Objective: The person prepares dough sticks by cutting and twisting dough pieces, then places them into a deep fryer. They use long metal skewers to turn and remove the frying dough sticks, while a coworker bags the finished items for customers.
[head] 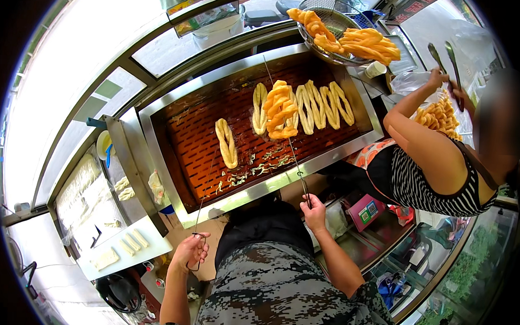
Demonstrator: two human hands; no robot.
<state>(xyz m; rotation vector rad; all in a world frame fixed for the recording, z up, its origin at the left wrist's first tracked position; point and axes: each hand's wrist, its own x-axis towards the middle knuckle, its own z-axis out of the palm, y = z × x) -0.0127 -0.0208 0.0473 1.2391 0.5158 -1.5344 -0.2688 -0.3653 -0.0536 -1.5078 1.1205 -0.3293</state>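
Observation:
My left hand [191,250] grips the looped handle of a thin metal rod [205,188] that reaches over the near edge of a rectangular deep fryer [145,120]. A pale loop of dough [226,143] floats in the oil by that rod's far end. My right hand [314,214] holds a second metal rod [295,157], running along a golden fried dough twist [281,109]. Its tip shows beyond the twist; whether it pierces or only supports the dough, I cannot tell. Several paler dough loops [305,110] lie side by side behind and right of the twist.
A wire strainer over a metal bowl [307,35] holds fried twists [369,44] at the fryer's far right corner. On the right, a person [431,164] holds tongs [454,74] near piled fried pieces [440,117]. Raw dough strips [132,242] rest on a white board [154,247] at left.

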